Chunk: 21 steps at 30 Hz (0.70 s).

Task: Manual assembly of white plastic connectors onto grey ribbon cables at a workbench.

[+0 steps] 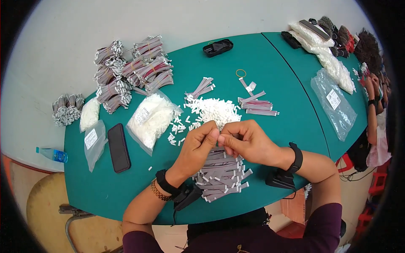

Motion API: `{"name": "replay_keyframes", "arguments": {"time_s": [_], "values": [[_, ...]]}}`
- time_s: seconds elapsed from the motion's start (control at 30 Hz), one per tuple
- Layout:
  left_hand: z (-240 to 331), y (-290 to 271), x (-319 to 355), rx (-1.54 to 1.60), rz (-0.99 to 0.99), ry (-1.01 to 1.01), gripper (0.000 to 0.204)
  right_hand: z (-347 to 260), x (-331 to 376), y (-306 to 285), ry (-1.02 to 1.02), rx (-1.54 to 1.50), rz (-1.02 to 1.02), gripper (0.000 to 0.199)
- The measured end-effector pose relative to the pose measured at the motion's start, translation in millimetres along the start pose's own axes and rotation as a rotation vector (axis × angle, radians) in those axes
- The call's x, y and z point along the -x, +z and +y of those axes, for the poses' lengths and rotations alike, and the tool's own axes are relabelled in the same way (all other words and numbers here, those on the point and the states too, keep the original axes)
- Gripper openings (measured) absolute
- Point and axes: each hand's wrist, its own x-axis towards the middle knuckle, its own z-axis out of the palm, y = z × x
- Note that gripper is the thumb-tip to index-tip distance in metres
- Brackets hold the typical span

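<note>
My left hand (197,145) and my right hand (249,142) meet fingertip to fingertip over the middle of the green table (168,200). Thumb and fingers of each are pinched together; whatever lies between them is hidden or too small to make out. Just beyond the fingers spreads a heap of small white plastic connector pieces (216,109). Below my hands, toward me, lies a loose stack of grey flat ribbon cables (221,175) with white ends. More ribbon cables (259,105) rest past my right hand, and a few others (201,87) beyond the heap.
Banded cable bundles (147,69) pile up at the far left. Near them are a bag of white pieces (149,118), a flat plastic bag (95,143) and a black phone (119,147). A black tray (218,48) sits far back. Other people's hands (371,84) show at right.
</note>
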Motion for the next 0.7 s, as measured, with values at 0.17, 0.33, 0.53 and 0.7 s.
{"name": "replay_keyframes", "arguments": {"time_s": [0.17, 0.33, 0.53, 0.7], "values": [[-2, 1, -4, 0.084, 0.024, 0.028, 0.029, -3, -3, 2, 0.010, -0.027, 0.029, 0.022], [-4, -11, -6, 0.238, 0.053, 0.001, 0.028, -6, -10, -12, 0.005, -0.024, -0.036, 0.023], [4, -19, -10, 0.331, 0.064, -0.146, 0.027, -7, -9, -17, 0.051, -0.036, -0.028, 0.024], [1, -18, -13, 0.127, 0.091, -0.043, 0.023, -3, -11, -18, 0.063, -0.049, -0.035, 0.022]]}}
